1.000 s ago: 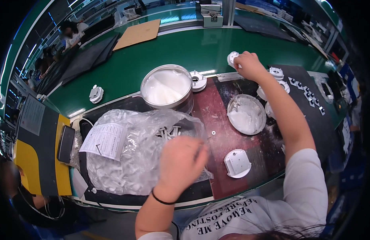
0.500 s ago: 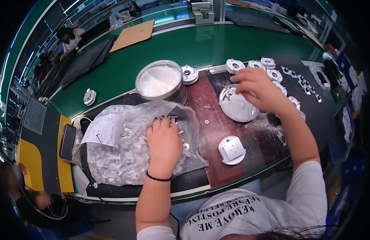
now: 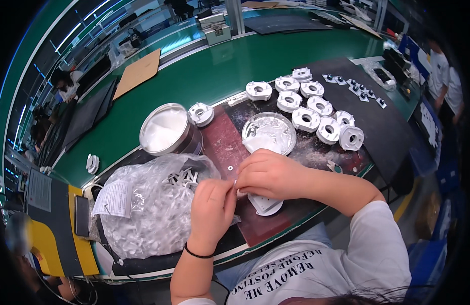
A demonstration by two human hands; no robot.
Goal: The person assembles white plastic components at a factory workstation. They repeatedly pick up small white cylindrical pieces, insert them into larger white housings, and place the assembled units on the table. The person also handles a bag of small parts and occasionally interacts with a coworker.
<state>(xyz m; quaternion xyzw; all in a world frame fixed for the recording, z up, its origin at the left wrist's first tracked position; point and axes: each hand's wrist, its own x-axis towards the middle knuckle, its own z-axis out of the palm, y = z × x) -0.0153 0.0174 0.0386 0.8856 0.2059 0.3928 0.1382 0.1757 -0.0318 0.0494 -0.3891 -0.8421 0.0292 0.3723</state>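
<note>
My left hand (image 3: 213, 207) and my right hand (image 3: 273, 175) meet fingertip to fingertip over the dark red mat (image 3: 222, 132). Both are closed in a pinch. A sliver of something small and pale shows between the fingers; its kind is hidden. Beneath my right hand lies a rounded white housing (image 3: 268, 206), partly covered. Left of my left hand rests a clear plastic bag (image 3: 138, 236) full of small white plastic parts, its mouth toward the mat. Beyond my right hand is a round shallow dish (image 3: 288, 133) with white paste inside.
A large round tin (image 3: 186, 140) of white material stands behind the bag. White ring-shaped housings (image 3: 306, 120) cluster at the right, beside small black-topped pieces (image 3: 354, 87). A small white ring (image 3: 230, 168) lies on the mat. A yellow-and-black machine (image 3: 57, 218) is at far left.
My left hand has come out of the bag's mouth. My right hand has moved from above the dish toward me and left, meeting the left. The view has shifted, uncovering more housings.
</note>
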